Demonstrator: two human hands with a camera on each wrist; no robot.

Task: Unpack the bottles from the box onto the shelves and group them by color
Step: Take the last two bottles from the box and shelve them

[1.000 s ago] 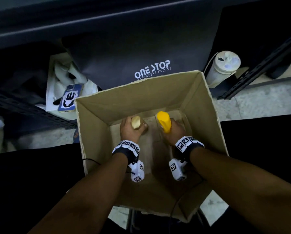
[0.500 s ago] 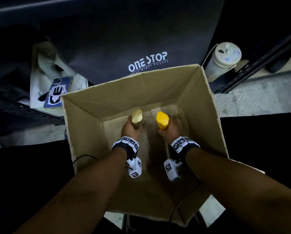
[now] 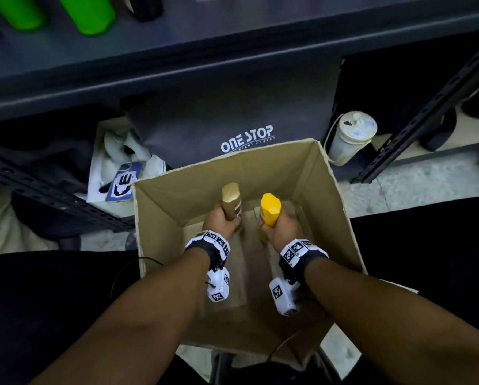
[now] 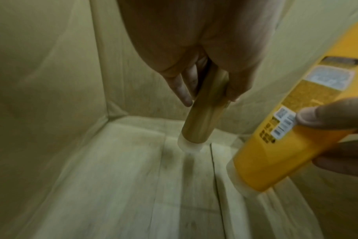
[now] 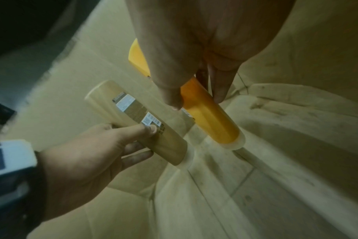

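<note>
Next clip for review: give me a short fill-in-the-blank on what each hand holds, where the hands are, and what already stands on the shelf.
1. The left hand grips a slim ____ plastic bottle.
2. The right hand grips a bright ____ plastic bottle.
3. Both hands are inside the open brown ____ box.
4. On the dark metal shelf above, two ____ bottles stand at the left.

Missing words: gold; yellow; cardboard; green
</note>
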